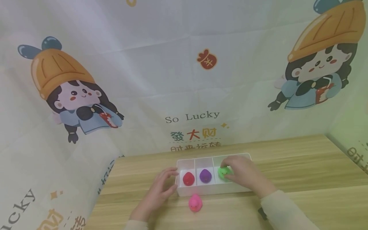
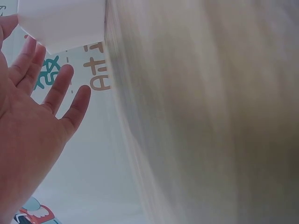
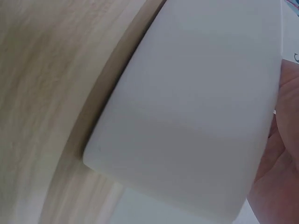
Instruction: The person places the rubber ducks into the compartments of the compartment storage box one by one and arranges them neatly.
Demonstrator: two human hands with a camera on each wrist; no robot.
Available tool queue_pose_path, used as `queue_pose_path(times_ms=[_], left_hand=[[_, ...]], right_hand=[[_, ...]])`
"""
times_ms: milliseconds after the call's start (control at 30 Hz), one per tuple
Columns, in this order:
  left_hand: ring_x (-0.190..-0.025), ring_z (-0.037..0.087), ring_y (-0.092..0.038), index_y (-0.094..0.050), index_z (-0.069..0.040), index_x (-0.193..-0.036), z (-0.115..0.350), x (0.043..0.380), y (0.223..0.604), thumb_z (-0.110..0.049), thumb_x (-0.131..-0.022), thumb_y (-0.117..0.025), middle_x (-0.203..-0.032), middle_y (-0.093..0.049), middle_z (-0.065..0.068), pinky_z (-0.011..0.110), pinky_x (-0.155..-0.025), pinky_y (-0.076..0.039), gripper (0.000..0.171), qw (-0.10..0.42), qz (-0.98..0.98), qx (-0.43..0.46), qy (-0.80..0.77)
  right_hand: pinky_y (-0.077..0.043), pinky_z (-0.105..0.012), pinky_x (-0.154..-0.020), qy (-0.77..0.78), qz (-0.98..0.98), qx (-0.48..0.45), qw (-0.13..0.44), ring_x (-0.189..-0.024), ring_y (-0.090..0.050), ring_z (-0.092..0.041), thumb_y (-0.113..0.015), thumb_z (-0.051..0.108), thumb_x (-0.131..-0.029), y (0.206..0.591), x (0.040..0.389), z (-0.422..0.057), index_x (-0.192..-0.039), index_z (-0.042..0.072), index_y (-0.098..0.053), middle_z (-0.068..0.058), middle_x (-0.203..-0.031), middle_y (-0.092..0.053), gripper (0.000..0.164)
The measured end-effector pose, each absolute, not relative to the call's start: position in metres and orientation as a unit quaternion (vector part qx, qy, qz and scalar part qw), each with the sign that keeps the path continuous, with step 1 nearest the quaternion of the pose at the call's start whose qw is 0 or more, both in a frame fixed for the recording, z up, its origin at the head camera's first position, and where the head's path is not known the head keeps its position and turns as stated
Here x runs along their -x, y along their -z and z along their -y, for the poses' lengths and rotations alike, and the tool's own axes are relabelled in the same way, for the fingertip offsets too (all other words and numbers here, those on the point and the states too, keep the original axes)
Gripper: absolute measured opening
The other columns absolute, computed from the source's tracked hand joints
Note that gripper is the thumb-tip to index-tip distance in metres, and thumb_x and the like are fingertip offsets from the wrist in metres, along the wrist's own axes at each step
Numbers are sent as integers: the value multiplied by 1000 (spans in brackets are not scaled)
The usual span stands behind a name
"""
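Observation:
A white three-compartment box (image 1: 212,190) stands on the table. In its right compartment, my right hand (image 1: 244,172) pinches a green toy duck (image 1: 222,173) between thumb and fingers. The left compartment holds a red toy duck (image 1: 188,179) and the middle one a purple toy duck (image 1: 205,176). In front of the box sits a pink toy duck (image 1: 195,203). My left hand (image 1: 158,190) is at the box's left end, fingers spread, fingertips at its wall; the left wrist view shows nothing in its palm (image 2: 32,121). In the right wrist view the box wall (image 3: 187,107) hides the green duck.
The wooden table (image 1: 299,166) extends on both sides of the box. A printed cloth (image 1: 149,80) hangs behind it and at the sides. Partly behind the right sleeve lies a small dark object (image 1: 262,213), its kind unclear.

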State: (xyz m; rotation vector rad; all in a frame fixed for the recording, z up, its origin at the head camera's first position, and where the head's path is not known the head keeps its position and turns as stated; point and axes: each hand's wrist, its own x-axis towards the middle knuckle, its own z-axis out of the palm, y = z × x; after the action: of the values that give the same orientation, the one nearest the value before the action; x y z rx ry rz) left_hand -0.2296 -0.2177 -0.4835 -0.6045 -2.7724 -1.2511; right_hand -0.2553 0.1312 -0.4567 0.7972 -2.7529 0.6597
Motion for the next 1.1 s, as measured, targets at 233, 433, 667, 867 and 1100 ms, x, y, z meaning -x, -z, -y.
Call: queue_pose_path(times_ms=[233, 433, 667, 867, 1100], left_hand=[[-145, 37, -44, -60, -14, -135, 218, 230, 481, -8, -94, -72, -159, -48, 8, 62, -123, -33, 43, 19, 895, 194, 402], [-144, 37, -44, -61, -17, -134, 218, 231, 484, -7, -94, -72, -158, -48, 8, 62, -123, -33, 43, 23, 896, 193, 399], [-144, 37, -45, -60, -17, -134, 218, 230, 483, -6, -93, -72, -158, -48, 10, 61, -123, -34, 44, 21, 894, 195, 402], [-144, 36, -45, -60, -13, -134, 217, 229, 481, -7, -93, -72, -158, -48, 9, 61, -123, -33, 43, 18, 893, 195, 405], [-145, 34, -44, -60, -14, -135, 216, 229, 481, -6, -93, -72, -158, -48, 9, 59, -123, -35, 44, 16, 891, 196, 409]], right_hand=[[-60, -45, -96, -233, 933, -260, 85, -102, -73, -22, -88, 15, -78, 459, 259, -128, -103, 14, -76, 1, -104, -78, 28], [-60, -46, -96, -227, 936, -256, 79, -98, -73, -22, -88, 14, -77, 460, 261, -126, -100, 15, -76, 1, -100, -78, 26], [-61, -46, -91, -197, 944, -253, 79, -91, -72, -22, -89, 12, -75, 457, 263, -122, -96, 13, -76, 0, -95, -77, 25], [-61, -43, -88, -188, 949, -241, 80, -88, -71, -20, -90, 13, -73, 460, 265, -120, -93, 14, -75, 2, -92, -76, 25], [-61, -45, -91, -223, 945, -233, 61, -93, -71, -23, -89, 10, -75, 460, 263, -120, -97, 12, -74, -2, -96, -76, 26]])
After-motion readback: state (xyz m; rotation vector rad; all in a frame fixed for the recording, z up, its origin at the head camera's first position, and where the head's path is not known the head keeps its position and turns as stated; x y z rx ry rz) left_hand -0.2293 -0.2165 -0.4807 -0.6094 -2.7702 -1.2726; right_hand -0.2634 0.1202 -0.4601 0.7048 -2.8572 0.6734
